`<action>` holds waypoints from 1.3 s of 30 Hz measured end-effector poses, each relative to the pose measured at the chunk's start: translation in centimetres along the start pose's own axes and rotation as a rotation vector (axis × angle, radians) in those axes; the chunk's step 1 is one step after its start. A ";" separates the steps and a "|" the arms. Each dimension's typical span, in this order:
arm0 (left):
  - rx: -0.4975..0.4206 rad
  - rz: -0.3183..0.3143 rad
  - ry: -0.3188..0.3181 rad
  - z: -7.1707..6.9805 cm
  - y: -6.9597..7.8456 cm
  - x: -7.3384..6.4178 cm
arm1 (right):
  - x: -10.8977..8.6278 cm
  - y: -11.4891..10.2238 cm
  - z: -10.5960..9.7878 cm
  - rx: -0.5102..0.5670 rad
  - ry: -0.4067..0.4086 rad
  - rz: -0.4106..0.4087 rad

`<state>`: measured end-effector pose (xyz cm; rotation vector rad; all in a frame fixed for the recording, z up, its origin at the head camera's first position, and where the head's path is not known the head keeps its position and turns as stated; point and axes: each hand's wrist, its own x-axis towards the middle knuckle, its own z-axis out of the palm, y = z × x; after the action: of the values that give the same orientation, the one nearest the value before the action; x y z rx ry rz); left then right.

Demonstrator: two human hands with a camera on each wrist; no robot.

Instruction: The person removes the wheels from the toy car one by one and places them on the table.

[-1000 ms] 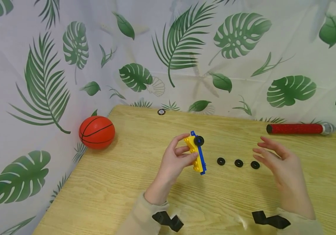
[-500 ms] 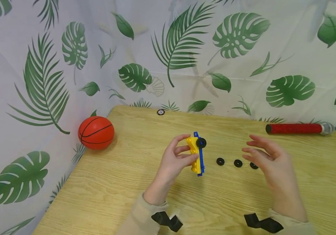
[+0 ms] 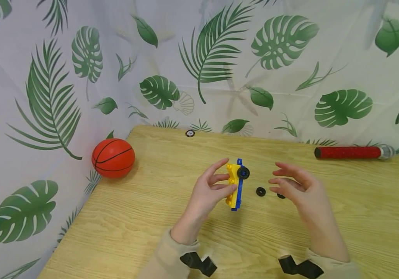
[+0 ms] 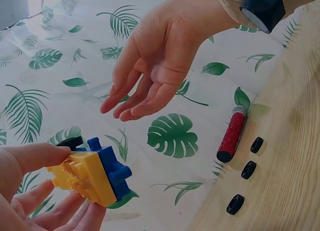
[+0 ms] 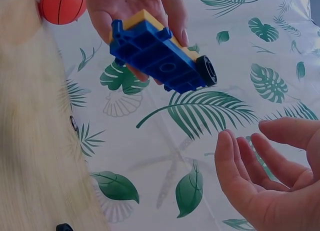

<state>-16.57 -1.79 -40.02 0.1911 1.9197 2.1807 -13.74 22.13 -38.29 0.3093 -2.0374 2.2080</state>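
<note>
Yellow-and-blue toy vehicle: one, pinched in my left hand above the table, long axis near-vertical in head view, one wheel uppermost. Loose rings: three. My right hand: relaxed.

The toy vehicle is made of smooth, glossy plastic, the rings of matt, rubber-like material. The counter is finished in wood grain, the red microphone in sparkling glitter.
</note>
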 end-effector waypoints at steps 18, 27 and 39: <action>-0.017 -0.011 -0.077 0.4 0.0 -0.2 | 0.6 0.0 3.1 -0.053 -0.034 0.068; -0.006 -0.007 -0.139 0.9 -0.2 -0.2 | 0.6 -0.2 3.5 -0.099 -0.039 0.144; 0.009 -0.032 -0.153 1.0 0.2 -0.6 | 0.8 -0.1 3.9 -0.238 0.010 0.248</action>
<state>-15.80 -1.04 -39.68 0.3168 1.8367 2.0723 -14.20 18.20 -37.71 0.0215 -2.4168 2.0524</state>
